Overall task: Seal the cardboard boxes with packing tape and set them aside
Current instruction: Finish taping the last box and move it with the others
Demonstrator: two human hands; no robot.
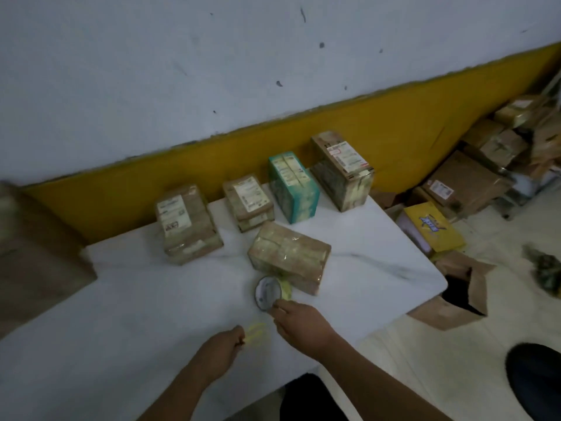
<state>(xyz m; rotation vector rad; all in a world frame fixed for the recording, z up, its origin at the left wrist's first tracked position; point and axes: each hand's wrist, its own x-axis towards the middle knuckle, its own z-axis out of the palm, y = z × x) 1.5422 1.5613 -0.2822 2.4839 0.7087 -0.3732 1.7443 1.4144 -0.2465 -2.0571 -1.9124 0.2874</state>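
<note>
A taped cardboard box lies in the middle of the white marble table. A strip of tape runs from its near side to the tape roll, which stands on edge just in front of it. My right hand touches the roll's near rim with its fingertips. My left hand lies lower left and pinches a small yellowish thing, blurred. Along the table's far edge stand sealed boxes: two brown ones, a teal one and a tall brown one.
A large brown box fills the left edge of the view. To the right, on the floor, are an open carton, a yellow box and a heap of cardboard boxes against the wall. A dark shoe shows bottom right.
</note>
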